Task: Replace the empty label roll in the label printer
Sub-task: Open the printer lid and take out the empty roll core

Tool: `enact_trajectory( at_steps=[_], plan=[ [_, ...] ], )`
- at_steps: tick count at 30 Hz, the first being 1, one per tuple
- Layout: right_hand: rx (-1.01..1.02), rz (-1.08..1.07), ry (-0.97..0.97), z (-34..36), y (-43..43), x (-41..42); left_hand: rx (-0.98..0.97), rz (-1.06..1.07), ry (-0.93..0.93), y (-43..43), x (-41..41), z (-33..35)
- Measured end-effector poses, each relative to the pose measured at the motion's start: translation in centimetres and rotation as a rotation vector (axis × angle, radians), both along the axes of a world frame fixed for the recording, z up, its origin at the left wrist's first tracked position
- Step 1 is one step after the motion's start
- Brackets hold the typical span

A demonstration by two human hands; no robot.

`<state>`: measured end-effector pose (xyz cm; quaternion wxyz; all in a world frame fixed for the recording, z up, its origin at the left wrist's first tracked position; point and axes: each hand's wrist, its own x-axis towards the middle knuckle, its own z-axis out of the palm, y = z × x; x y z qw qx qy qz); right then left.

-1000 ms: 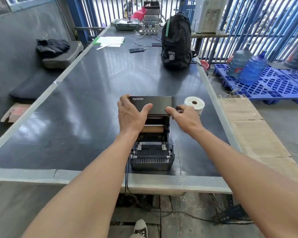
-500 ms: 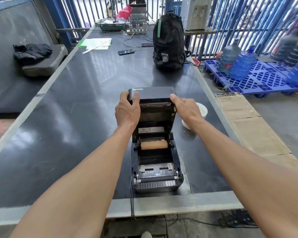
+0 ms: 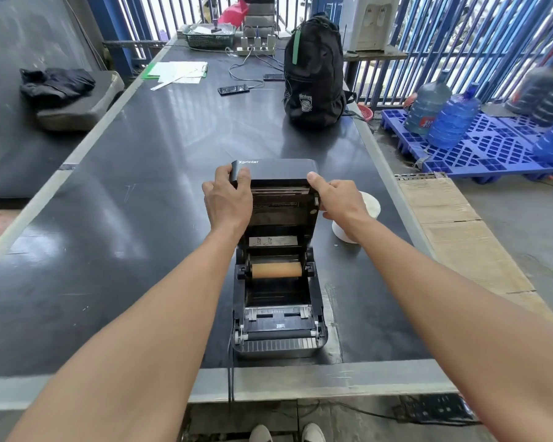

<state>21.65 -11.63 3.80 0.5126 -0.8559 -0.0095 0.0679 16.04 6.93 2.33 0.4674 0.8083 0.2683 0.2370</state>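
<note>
Both hands, left hand (image 3: 229, 199) and right hand (image 3: 339, 199), clamp the lid (image 3: 276, 170) open; empty core (image 3: 276, 270) seated (new roll (image 3: 369, 207) waiting).

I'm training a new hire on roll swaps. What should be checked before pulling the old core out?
1. Lid fully raised: ok, it stands upright.
2. Hands free: not ok, left hand and right hand both grip the lid.
3. Core empty: ok, bare brown tube, no labels on it.
4. Core reachable: ok, nothing covers it.
5. New roll close by: ok, on the table right of the printer.
6. Lid locks open by itself: cannot tell.
</note>
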Motion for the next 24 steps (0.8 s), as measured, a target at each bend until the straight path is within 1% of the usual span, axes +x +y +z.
enact_trajectory(
  at_steps=[4,8,11,13,14,16,18,20,22,24],
  plan=[
    [0.019,0.009,0.011,-0.2,-0.2,-0.5,-0.002,-0.001,0.041,-0.1,-0.3,-0.1],
    [0.031,0.052,0.041,-0.9,-1.1,-1.0,0.02,0.006,0.01,0.6,-0.9,-0.6],
    [0.024,0.061,0.065,-2.6,-2.2,-1.3,-0.115,0.03,-0.04,1.2,-2.0,-1.7],
    [-0.026,0.082,0.078,-4.2,-3.1,-1.7,-0.147,0.043,-0.015,1.5,-3.1,-2.9],
    [-0.073,0.11,0.085,-5.1,-3.6,-1.9,-0.133,0.026,0.018,1.7,-3.8,-3.7],
    [-0.198,0.232,0.112,-6.6,-4.4,-2.6,-0.076,-0.059,0.129,2.2,-5.4,-5.4],
    [-0.339,0.377,0.145,-7.6,-4.7,-3.5,0.027,-0.18,0.286,2.4,-6.9,-7.0],
    [-0.448,0.488,0.137,-8.3,-4.4,-4.3,0.132,-0.279,0.396,2.3,-8.0,-8.3],
    [-0.499,0.54,0.086,-8.8,-3.8,-4.9,0.194,-0.319,0.437,1.9,-8.5,-9.1],
    [-0.513,0.555,0.046,-9.1,-3.3,-5.2,0.247,-0.349,0.435,1.4,-8.6,-9.6]
  ],
)
